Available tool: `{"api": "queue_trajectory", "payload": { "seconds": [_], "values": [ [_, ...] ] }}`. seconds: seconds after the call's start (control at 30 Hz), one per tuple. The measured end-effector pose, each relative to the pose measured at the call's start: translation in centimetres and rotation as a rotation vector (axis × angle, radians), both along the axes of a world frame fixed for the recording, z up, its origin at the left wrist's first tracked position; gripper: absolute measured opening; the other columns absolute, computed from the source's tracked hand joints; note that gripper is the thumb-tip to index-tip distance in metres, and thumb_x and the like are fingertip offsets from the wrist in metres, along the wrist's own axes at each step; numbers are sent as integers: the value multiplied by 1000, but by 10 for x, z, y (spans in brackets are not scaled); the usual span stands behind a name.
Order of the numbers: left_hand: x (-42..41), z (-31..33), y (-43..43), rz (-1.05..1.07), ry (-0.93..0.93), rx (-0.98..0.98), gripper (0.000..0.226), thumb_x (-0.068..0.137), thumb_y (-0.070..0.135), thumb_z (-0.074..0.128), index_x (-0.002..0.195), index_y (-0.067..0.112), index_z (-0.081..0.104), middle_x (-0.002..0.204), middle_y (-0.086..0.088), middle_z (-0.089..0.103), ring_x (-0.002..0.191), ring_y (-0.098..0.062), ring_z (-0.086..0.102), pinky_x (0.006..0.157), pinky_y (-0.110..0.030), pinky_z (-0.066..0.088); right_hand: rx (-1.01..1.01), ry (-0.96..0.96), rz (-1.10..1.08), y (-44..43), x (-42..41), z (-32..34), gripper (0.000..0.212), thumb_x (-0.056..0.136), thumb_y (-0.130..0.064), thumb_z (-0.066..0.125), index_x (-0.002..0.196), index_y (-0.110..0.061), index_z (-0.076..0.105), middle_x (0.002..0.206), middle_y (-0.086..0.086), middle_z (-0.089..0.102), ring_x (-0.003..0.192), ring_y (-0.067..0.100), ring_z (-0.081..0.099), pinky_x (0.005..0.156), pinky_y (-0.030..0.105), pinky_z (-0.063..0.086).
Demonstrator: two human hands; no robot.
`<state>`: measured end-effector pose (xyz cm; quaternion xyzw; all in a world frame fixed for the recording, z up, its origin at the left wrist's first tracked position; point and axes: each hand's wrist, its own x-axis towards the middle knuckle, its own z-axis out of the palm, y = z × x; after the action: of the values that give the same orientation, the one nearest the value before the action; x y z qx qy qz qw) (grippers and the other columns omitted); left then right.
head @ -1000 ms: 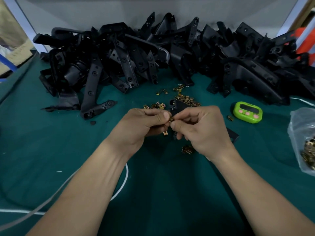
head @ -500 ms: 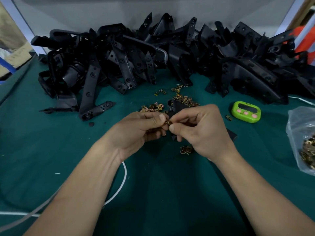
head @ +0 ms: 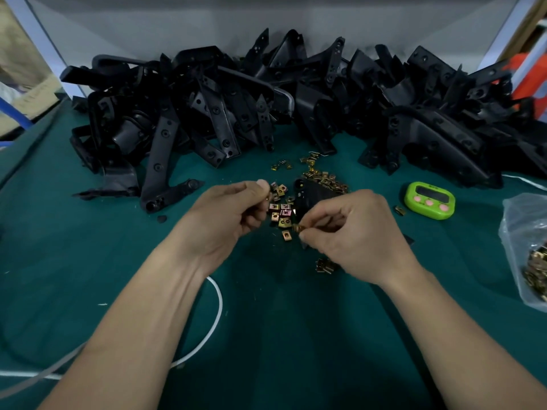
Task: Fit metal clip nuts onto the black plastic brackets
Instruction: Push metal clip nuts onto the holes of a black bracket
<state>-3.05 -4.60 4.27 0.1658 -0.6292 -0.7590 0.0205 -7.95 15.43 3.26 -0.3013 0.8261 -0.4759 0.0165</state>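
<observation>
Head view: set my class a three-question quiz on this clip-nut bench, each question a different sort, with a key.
1. True or false: the green timer lies right of the right hand.
2. The right hand pinches: A a clip nut, B the timer, C a screwdriver.
3. Fill in: the far-right clip nuts sit in a clear plastic ____.
Key: 1 true; 2 A; 3 bag.

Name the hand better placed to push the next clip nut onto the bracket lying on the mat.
Right hand: its fingers already pinch a clip nut beside the black bracket. The left hand is farther away; its hold is unclear.
</observation>
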Motion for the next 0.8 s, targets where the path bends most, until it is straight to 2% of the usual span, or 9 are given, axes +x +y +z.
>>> {"api": "queue_trajectory", "payload": {
  "seconds": [0.07, 0.17, 0.27, 0.33, 0.4, 0.47, 0.5, 0.7, 0.8],
  "values": [
    [1, 1, 7, -23, 16, -57, 28, 97, 21, 66, 69, 20, 71, 66, 4, 64, 57, -4, 55, 51, -13, 43, 135, 127, 26, -4, 3, 1, 10, 78, -19, 83, 78, -29, 80, 64, -19, 69, 64, 1, 66, 58, 12, 48],
    [0, -1, 17, 23, -16, -87, 23, 94, 17, 68, 71, 16, 70, 64, 2, 65, 54, -6, 56, 46, -14, 41, 354, 215, 73, -7, 3, 2, 12, 78, -30, 81, 88, -35, 79, 60, -20, 63, 66, -1, 61, 58, 9, 42],
    [-2, -5, 14, 88, -34, -99, 14, 94, 10, 66, 81, 10, 74, 63, 1, 66, 52, -7, 57, 47, -15, 44, 249, 139, -25, 1, -1, 3, 18, 76, -29, 80, 92, -38, 79, 70, -24, 67, 67, 1, 64, 59, 12, 46],
    [-2, -8, 10, 97, -8, -117, 14, 93, 11, 68, 86, 11, 79, 68, -1, 70, 57, -7, 60, 50, -15, 46, 117, 156, -223, 8, -8, 4, 16, 78, -29, 80, 92, -36, 79, 72, -22, 69, 68, 2, 64, 62, 13, 48],
    [-2, -10, 6, 67, 18, -125, 13, 92, 15, 72, 85, 16, 83, 76, -3, 75, 63, -7, 65, 54, -14, 49, 191, 202, -395, 13, -15, 4, 25, 83, -32, 77, 108, -34, 76, 87, -17, 72, 81, 4, 63, 78, 26, 54],
    [-2, -12, 5, 50, 27, -110, 13, 90, 14, 74, 85, 21, 84, 81, -4, 77, 68, -8, 68, 58, -14, 51, 417, 208, -436, 15, -16, 1, 44, 90, -39, 71, 131, -26, 66, 112, -4, 70, 108, 18, 56, 97, 36, 48],
    [-3, -13, 4, 49, 28, -97, 15, 89, 11, 75, 85, 22, 84, 81, -5, 77, 69, -9, 69, 60, -14, 53, 506, 195, -425, 14, -15, 0, 48, 93, -41, 67, 137, -23, 61, 117, 0, 67, 114, 23, 52, 100, 40, 44],
    [-7, -17, 4, 101, -11, -41, 12, 88, 0, 75, 98, 6, 78, 83, -11, 78, 71, -15, 72, 65, -18, 57, 623, 189, -396, 6, -13, -3, 32, 100, -35, 57, 128, -20, 60, 100, -4, 50, 103, 23, 52, 93, 41, 44],
    [-7, -17, 4, 100, -8, -46, 10, 88, 0, 74, 97, 2, 77, 85, -13, 78, 71, -16, 72, 65, -19, 57, 570, 145, -379, 8, -12, -3, 26, 101, -33, 55, 125, -24, 58, 99, -8, 45, 93, 19, 50, 78, 38, 43]
  ]
}}
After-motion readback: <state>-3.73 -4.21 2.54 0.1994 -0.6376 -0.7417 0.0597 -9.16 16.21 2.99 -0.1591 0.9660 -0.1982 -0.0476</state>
